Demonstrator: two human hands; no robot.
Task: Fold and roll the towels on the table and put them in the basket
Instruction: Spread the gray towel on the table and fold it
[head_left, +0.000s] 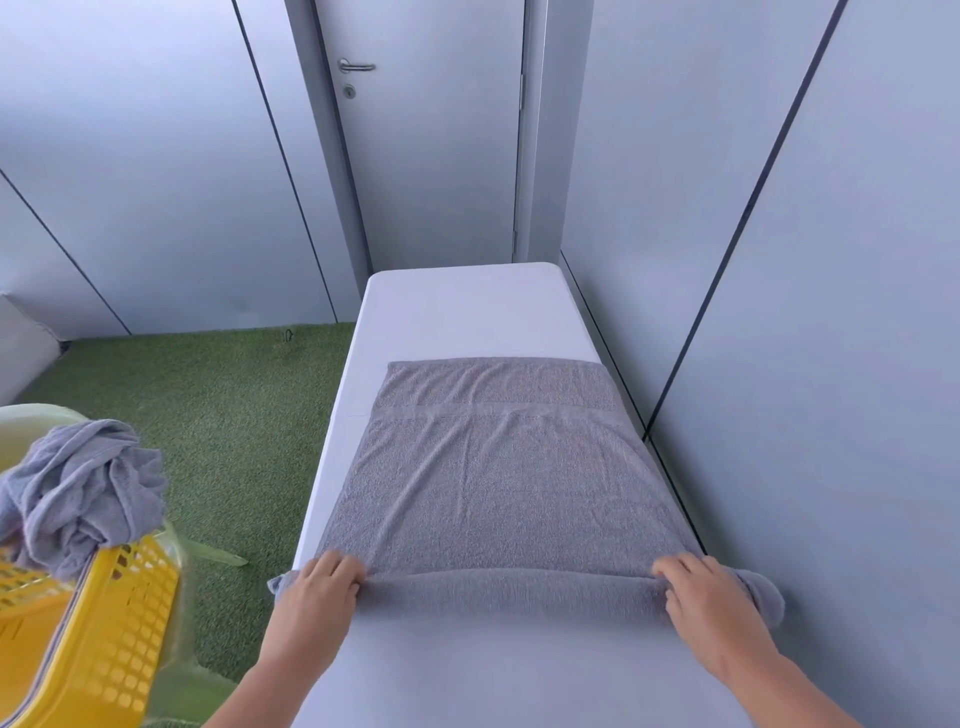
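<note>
Over the head camera now: curling the left hand over the left end of the rolled near edge of the grey towel, fingers bent down onto the roll. Mirroring that with the right hand at the right end, fingers hooked over the cloth and a stub of roll poking out past it. Keeping the unrolled part spread flat along the white table, tight beside the wall. Spotting, off to the left, a yellow basket against a pale green plastic chair, with a crumpled grey towel draped over its rim. Catching green turf below and a closed door beyond the table's far end.
</note>
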